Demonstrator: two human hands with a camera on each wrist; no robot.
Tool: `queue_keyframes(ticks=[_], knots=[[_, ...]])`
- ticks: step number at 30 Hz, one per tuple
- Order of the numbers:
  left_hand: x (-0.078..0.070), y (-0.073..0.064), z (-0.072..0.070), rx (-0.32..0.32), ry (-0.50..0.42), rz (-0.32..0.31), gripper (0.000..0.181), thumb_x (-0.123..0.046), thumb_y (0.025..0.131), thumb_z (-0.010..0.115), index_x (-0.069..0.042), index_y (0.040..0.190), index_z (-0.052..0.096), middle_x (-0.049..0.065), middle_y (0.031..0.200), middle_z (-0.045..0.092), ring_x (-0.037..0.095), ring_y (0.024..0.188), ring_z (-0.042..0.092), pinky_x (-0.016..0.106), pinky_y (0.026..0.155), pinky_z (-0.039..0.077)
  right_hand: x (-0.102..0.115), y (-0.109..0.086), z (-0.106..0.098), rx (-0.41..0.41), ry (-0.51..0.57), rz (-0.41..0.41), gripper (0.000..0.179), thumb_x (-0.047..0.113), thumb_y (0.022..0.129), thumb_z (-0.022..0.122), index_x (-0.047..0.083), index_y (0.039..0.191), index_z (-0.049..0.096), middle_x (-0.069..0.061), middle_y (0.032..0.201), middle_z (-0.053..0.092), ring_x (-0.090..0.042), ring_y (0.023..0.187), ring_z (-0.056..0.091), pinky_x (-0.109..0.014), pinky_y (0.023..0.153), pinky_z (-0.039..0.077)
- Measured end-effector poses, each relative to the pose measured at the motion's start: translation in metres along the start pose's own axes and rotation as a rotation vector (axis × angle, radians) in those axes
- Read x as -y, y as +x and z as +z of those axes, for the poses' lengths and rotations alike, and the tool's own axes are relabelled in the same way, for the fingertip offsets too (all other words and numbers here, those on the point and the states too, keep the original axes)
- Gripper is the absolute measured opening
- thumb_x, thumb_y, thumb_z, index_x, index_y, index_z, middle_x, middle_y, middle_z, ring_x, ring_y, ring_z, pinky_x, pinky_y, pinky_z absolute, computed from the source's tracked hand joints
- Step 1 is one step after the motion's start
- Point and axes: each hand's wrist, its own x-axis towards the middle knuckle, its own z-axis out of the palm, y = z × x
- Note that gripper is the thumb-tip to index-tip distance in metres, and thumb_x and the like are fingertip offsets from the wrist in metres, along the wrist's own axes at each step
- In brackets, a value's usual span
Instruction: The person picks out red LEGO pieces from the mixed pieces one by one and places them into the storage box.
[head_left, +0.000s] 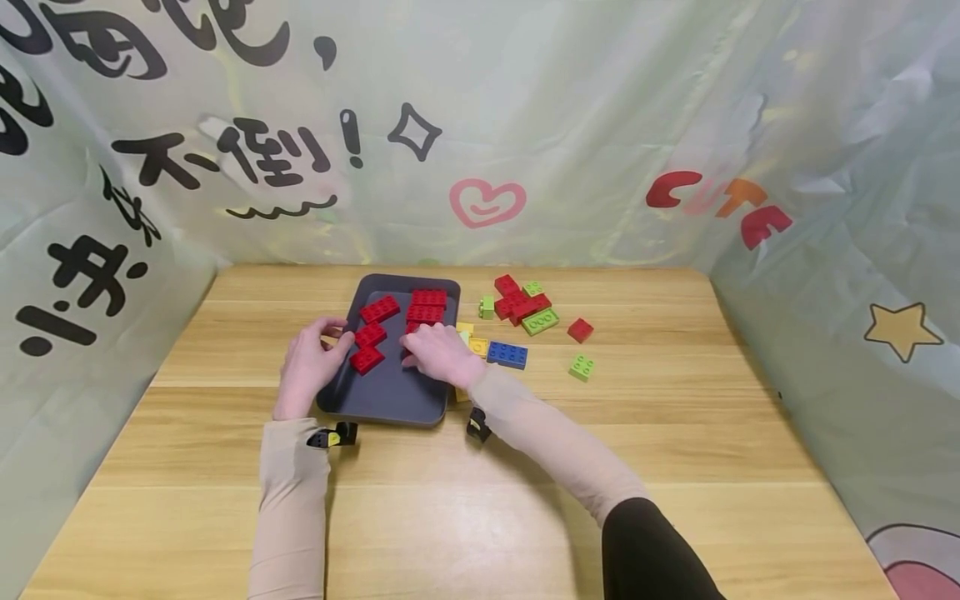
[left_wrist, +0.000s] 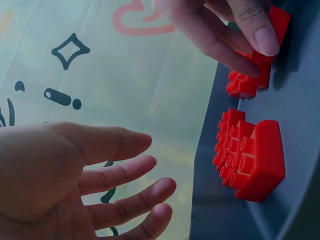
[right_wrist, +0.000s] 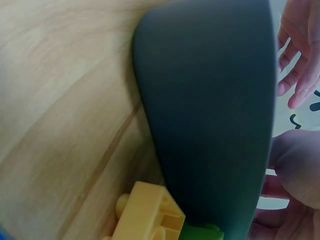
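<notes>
The right hand reaches over the right rim of the tray, its thumb and a finger pinching the nearest red brick of a short column on the tray's right side; the hand hides most of that piece. The left hand, fingers relaxed and spread, holds nothing and lies at the tray's left edge. Both are at the dark grey tray, which sits on the wooden desk. Beyond the pinched piece, two more red bricks continue the column towards the far end. Near the left hand, three red bricks form a slanting line inside the tray. Just outside its right wall are yellow bricks, partly covered by the right hand and forearm, with a blue brick beside them. Farther back, a heap of red and green bricks lies near a small green brick. Farthest right, a single red brick and a green brick lie apart. Printed sheeting surrounds the desk's back and sides.
</notes>
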Motion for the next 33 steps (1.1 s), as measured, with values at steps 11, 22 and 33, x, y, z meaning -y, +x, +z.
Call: queue_keyframes(ticks=[11,22,33], knots=[[0.0012,0.0011,0.0012,-0.004,-0.004,0.006,0.041,-0.03,0.101,0.057,-0.007,0.135,0.059,0.019,0.125,0.064,0.032,0.099,0.06,0.031,0.071,0.043,-0.0019,0.0015,0.0023,-0.063,-0.031,0.047,0.019,0.036,0.094,0.07,0.017,0.091,0.074,-0.002,0.083,0.073,-0.023,0.071,0.069,-0.035,0.055,0.052],[-0.0017,0.0009,-0.0009,0.004,-0.016,0.0,0.041,-0.029,0.101,0.057,-0.006,0.135,0.059,0.019,0.125,0.064,0.032,0.099,0.06,0.031,0.072,0.042,-0.0037,0.0044,0.0022,-0.044,-0.034,0.081,0.019,0.033,0.095,0.07,0.015,0.093,0.075,-0.004,0.091,0.074,-0.023,0.079,0.071,-0.037,0.064,0.057],[0.0012,0.0004,-0.0002,0.009,-0.011,0.016,0.041,-0.028,0.101,0.056,-0.006,0.135,0.058,0.021,0.126,0.064,0.032,0.099,0.061,0.031,0.071,0.043,-0.0033,0.0041,0.0071,-0.06,-0.032,0.075,0.016,0.028,0.095,0.069,0.015,0.09,0.075,-0.005,0.092,0.073,-0.024,0.082,0.071,-0.036,0.066,0.059]])
